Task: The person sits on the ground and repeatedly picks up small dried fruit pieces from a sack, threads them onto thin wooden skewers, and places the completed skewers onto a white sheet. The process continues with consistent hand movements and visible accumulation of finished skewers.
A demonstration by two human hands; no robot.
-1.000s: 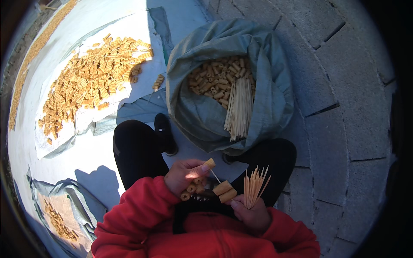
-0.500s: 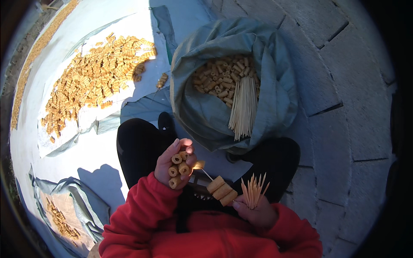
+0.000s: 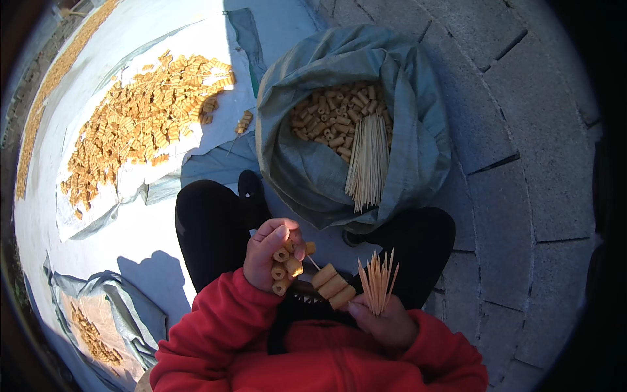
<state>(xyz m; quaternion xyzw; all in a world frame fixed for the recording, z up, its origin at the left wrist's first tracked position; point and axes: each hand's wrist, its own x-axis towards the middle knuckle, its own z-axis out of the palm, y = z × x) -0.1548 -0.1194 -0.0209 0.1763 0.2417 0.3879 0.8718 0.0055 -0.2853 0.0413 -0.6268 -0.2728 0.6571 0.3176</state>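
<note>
My left hand [image 3: 262, 260] is closed around several short, hollow, golden-brown dough rolls [image 3: 279, 269], their open ends facing up. One more roll [image 3: 310, 247] sits by its fingertips, at the tip of a thin skewer [image 3: 314, 262]. Lower on that skewer, three rolls [image 3: 333, 285] lie side by side. The skewer's other end runs to my right hand [image 3: 386, 321], whose thumb and fingers pinch it. That same hand is wrapped round a bundle of bamboo skewers [image 3: 377, 282], points up and fanned out. The fingers beneath the bundle are partly hidden.
Ahead stands a grey-green woven sack [image 3: 297, 170] holding loose rolls [image 3: 336, 117] and a sheaf of skewers [image 3: 368, 163]. A large heap of skewered rolls [image 3: 144, 117] covers a sheet at left; a smaller pile [image 3: 95, 336] lies lower left. Stone paving [image 3: 509, 215] extends right.
My left hand has shifted slightly right and down, its fingers curling closer over the rolls. My right hand and the skewer bundle have moved a little left.
</note>
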